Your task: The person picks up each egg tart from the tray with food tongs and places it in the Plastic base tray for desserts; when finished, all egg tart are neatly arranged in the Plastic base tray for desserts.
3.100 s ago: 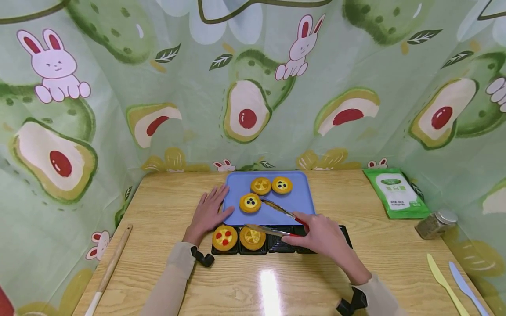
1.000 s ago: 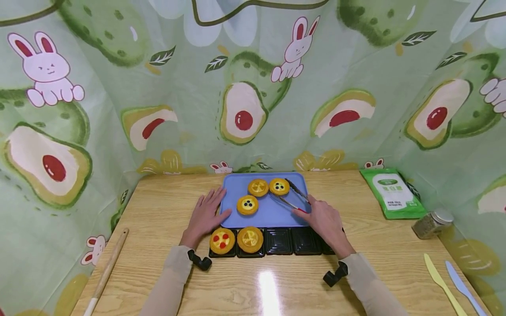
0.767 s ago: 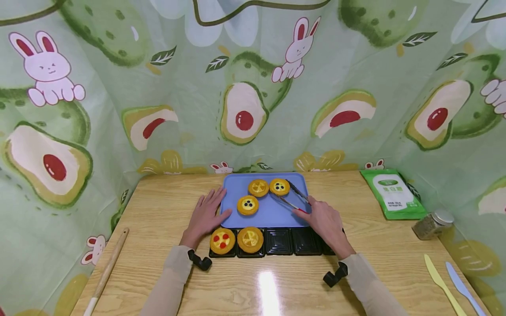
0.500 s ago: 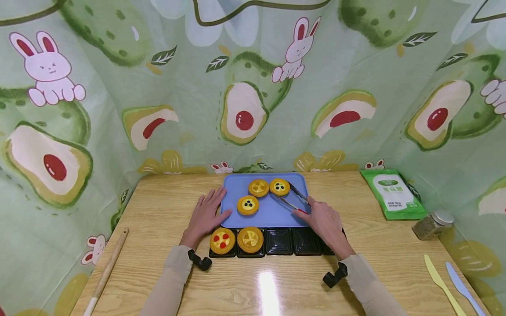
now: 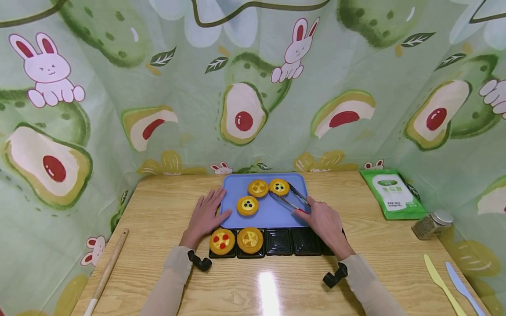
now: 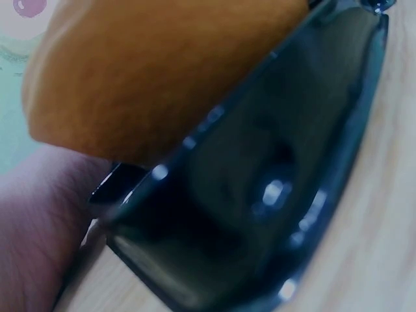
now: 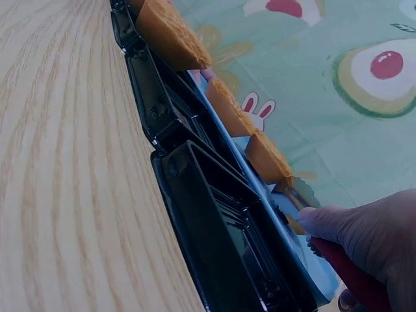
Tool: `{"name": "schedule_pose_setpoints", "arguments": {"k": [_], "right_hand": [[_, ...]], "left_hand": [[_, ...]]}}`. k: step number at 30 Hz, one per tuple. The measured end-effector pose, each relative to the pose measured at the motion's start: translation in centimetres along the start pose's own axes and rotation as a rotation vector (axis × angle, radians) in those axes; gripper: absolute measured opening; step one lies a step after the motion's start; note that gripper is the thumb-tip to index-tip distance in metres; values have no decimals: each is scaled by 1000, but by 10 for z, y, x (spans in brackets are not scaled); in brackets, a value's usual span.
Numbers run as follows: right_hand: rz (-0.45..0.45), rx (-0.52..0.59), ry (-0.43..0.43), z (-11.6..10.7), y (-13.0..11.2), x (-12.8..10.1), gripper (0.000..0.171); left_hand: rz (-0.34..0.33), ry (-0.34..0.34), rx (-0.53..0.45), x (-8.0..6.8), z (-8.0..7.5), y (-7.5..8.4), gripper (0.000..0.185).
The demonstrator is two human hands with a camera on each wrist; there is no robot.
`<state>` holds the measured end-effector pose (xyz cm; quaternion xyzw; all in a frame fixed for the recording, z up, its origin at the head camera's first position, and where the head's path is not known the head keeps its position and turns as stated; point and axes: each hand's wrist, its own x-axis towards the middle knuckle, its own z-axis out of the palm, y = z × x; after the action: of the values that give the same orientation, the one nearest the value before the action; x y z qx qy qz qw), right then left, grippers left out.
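My left hand (image 5: 205, 215) lies with straight fingers against the left edge of a blue tray (image 5: 276, 217). In my right hand (image 5: 326, 221) I hold red-handled tongs (image 5: 287, 202); their tips straddle a blueberry-topped egg tart (image 5: 279, 187) on the tray. Beside it sits a tart with wedge-shaped topping (image 5: 258, 188), and nearer, another blueberry-topped tart (image 5: 247, 205). In front, a row of black plastic holders (image 5: 278, 241) bears a red-topped tart (image 5: 222, 241) and a second wedge-topped tart (image 5: 250, 240) at its left end. The right wrist view shows my thumb (image 7: 318, 221) on the tongs.
At the right stand a green-and-white packet (image 5: 393, 193) and a glass jar (image 5: 431, 224). A yellow knife (image 5: 442, 278) and a blue knife (image 5: 464, 287) lie near the right edge. Along the left edge lies a wooden-handled utensil (image 5: 110, 263). Patterned cloth walls (image 5: 245, 66) surround the table.
From over the nearer blueberry-topped tart and the black holders, the tongs have moved back and right to the rear blueberry-topped tart. During the last second they barely shift. My left hand stays on the tray.
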<state>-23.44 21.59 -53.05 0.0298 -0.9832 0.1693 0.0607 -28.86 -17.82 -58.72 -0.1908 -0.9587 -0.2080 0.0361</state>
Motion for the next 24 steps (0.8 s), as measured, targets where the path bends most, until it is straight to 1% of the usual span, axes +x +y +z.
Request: {"name": "schedule_pose_setpoints", "arguments": {"k": [9, 14, 18, 24], "right_hand": [[-5, 7, -4, -4, 0, 0, 64], [8, 9, -16, -7, 1, 1, 69], [-4, 14, 3, -9, 0, 0, 65], [-27, 33, 32, -16, -2, -1, 65]], "left_hand": [[1, 7, 1, -1, -1, 1, 84], [-1, 8, -4, -1, -1, 0, 84], [-4, 5, -1, -1, 0, 0, 84], [-6, 1, -5, -1, 0, 0, 85]]}}
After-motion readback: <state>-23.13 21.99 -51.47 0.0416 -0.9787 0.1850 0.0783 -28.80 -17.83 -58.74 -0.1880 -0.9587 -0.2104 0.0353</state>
